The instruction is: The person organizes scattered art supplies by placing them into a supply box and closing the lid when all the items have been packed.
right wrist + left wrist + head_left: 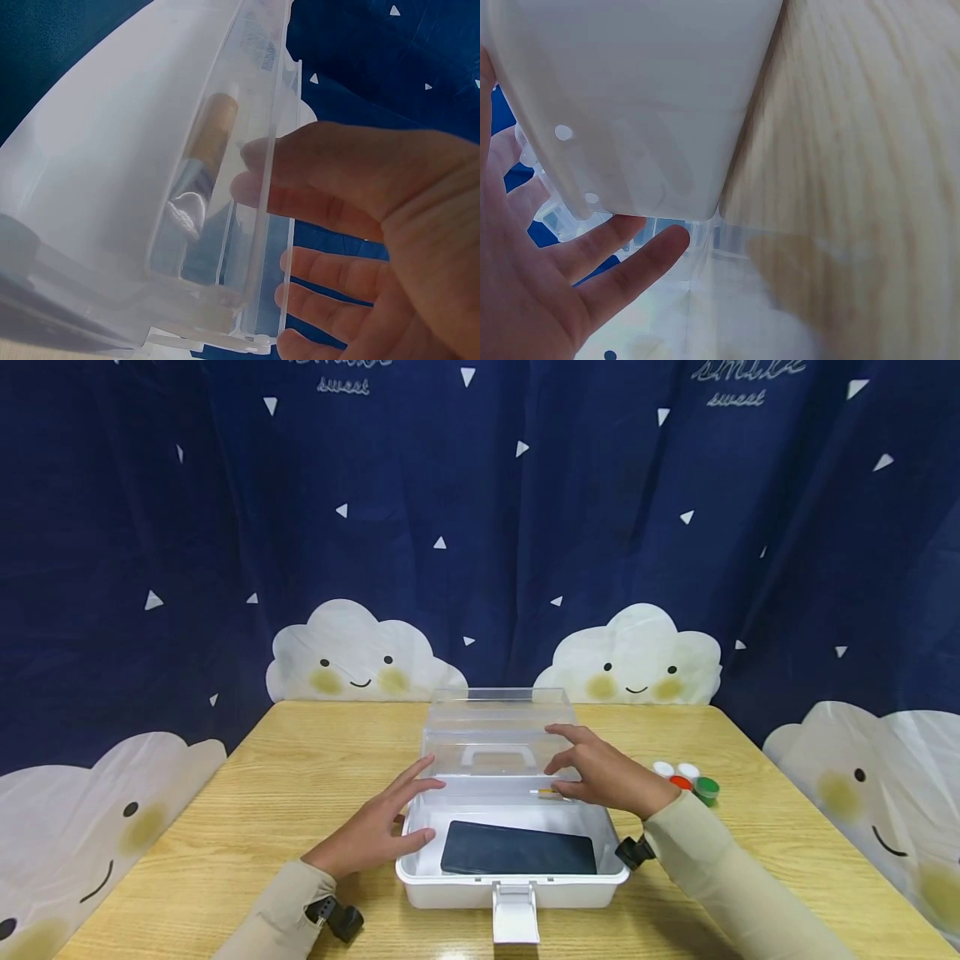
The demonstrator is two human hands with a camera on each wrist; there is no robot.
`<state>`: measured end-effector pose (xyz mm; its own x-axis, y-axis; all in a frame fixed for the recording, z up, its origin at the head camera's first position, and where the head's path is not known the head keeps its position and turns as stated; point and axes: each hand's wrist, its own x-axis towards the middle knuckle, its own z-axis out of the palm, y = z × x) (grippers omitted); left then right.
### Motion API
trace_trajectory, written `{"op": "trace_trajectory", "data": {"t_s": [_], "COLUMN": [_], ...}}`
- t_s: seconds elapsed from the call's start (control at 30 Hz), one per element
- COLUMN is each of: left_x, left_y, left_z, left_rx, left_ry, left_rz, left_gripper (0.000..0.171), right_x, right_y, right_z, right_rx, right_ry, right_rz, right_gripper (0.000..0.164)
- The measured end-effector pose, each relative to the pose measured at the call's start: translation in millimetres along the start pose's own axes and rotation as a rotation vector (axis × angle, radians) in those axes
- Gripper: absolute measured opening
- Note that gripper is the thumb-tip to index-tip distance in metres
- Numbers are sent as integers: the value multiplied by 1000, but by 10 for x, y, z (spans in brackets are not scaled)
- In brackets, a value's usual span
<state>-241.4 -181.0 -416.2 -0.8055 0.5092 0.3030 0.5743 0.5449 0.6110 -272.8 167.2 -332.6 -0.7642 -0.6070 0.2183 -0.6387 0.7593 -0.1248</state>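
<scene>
**Sleeves [723, 868] near, box [450, 893] laid open**

Left hand [375, 831] spreads wide along the box's side, perhaps to steady it. Right hand [603, 768] is loosely spread, thumb and forefinger at a clear tray [262, 232]; whether they touch it, I cannot tell. A brush [206, 154] lies in that tray just beside the thumb, likely because the narrow slot suits it. Between the hands, a dark slab [517, 850] lies flat, probably needing the floor's width. Pots [681, 782] stand right of the right hand.
</scene>
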Motion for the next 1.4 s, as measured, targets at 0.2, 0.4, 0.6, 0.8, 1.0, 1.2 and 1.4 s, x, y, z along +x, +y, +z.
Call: {"op": "trace_trajectory", "data": {"t_s": [0.2, 0.4, 0.6, 0.8, 1.0, 1.2, 1.4], "left_x": [-1, 1, 0, -1, 6, 2, 0], "left_y": [7, 15, 7, 8, -5, -27, -23], "left_z": [1, -1, 5, 5, 7, 11, 5], "left_rx": [3, 4, -3, -5, -6, -11, -9], "left_ry": [0, 0, -1, 2, 1, -2, -2], "left_rz": [-6, -12, -13, -7, -2, 16, 7], "left_gripper": [61, 61, 61, 62, 62, 61, 60], "right_x": [0, 5, 4, -4, -2, 1, -4], "right_y": [-5, -3, -5, 6, 27, 45, 64], "right_z": [-4, -2, -2, 5, -4, -19, -45], "right_rx": [-4, -2, 2, 4, 6, 16, 38], "right_ry": [-4, -9, -12, -7, -6, -8, -11], "right_rz": [11, 12, 9, -7, -14, -18, -36], "right_gripper": [16, 17, 17, 16, 17, 17, 18]}}
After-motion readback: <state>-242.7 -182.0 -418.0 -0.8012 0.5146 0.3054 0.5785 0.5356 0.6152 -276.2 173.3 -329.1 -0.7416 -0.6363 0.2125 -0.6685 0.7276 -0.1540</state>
